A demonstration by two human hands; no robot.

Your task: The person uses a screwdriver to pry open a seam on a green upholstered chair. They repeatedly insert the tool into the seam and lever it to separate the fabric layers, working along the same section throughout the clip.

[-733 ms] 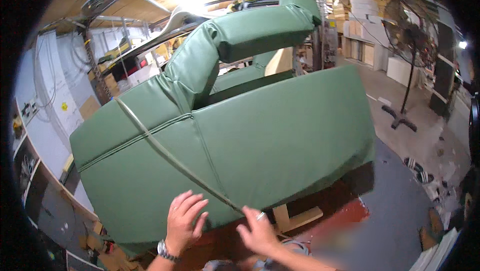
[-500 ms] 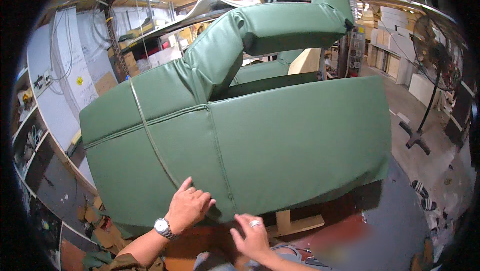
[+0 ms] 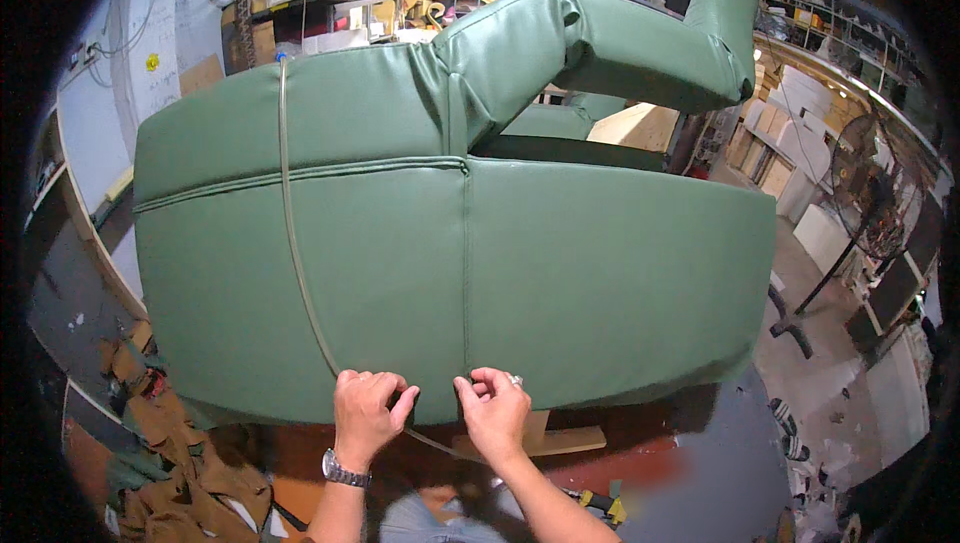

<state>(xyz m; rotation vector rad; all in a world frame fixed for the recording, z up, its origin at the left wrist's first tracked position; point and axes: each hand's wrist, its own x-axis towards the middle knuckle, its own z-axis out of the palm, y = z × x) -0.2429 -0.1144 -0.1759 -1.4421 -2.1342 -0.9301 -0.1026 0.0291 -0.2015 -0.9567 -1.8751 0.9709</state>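
A large piece of green upholstered furniture point(image 3: 610, 263) fills the middle, with a vertical seam point(image 3: 466, 273) down its facing panel. My left hand point(image 3: 368, 411), wearing a metal watch, lies closed against the panel near its lower edge, fingers curled. A thin clear hose point(image 3: 291, 213) hangs over the panel, passes behind this hand and comes out below it. My right hand point(image 3: 495, 408), with a ring on it, is closed at the lower end of the seam, thumb and forefinger together. What either hand's fingertips hold, if anything, is hidden.
A wooden piece point(image 3: 560, 441) juts out under the panel. Brown cloth point(image 3: 190, 468) lies at the lower left, and a yellow-and-black tool point(image 3: 603, 506) near my right forearm. A standing fan point(image 3: 868, 188) is at the right, and loaded shelves point(image 3: 850, 38) stand behind.
The view has shifted, and the furniture appears more upright. My left hand has curled its pointing finger in; my right hand has come up against the panel by the seam, fingers now closed.
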